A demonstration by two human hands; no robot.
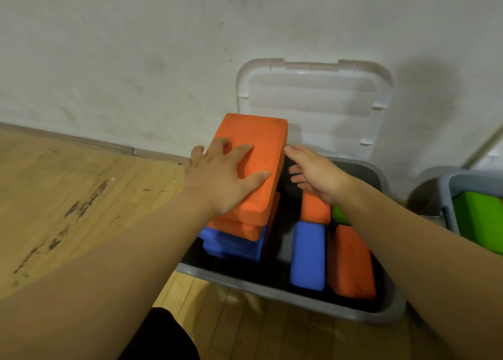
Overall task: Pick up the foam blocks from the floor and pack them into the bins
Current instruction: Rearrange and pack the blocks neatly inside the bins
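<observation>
A grey bin (272, 291) stands against the wall and holds several foam blocks. On its left side a large orange block (261, 142) tops a stack of another orange block (236, 229) and a blue block (234, 246). My left hand (220, 177) presses flat on the top orange block with straight, spread fingers. My right hand (315, 174) hovers beside that block's right edge, fingers extended and holding nothing. On the right side of the bin stand a blue block (307, 256), two orange blocks (351, 261) (314, 207) and a green block (339, 214).
The bin's clear lid (313, 101) leans open against the white wall. A second grey bin (446, 191) with a green block (479, 218) sits at the right edge. Wooden floor (68, 196) with dark scuffs lies to the left.
</observation>
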